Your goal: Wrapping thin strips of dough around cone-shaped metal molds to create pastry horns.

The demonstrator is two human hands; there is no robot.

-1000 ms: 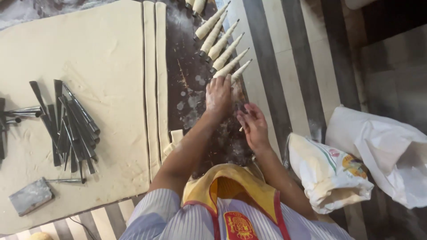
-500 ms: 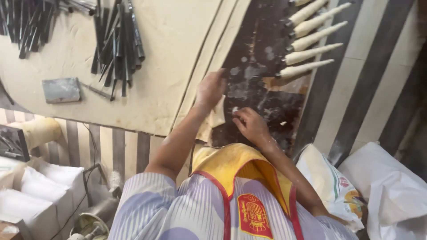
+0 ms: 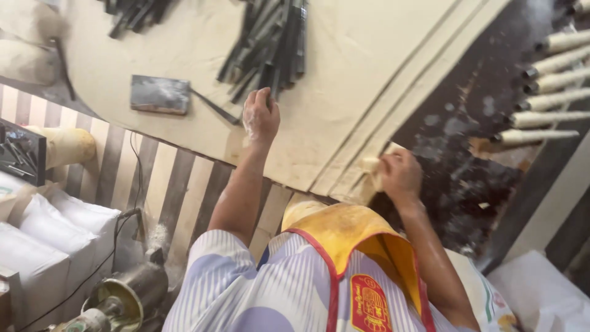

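Left hand (image 3: 260,115) curled, fingertips touching the near end of the dark metal cone moulds (image 3: 270,46) piled on the dough sheet (image 3: 369,55). Right hand (image 3: 401,175) pinches the end of a cut dough strip (image 3: 372,165) at the sheet's near edge, beside the floured dark surface (image 3: 467,154). Wrapped cones (image 3: 547,92) lie at that surface's far side. Judgement: pull one mould clear of the pile, keep the strip slack so it doesn't stretch or tear
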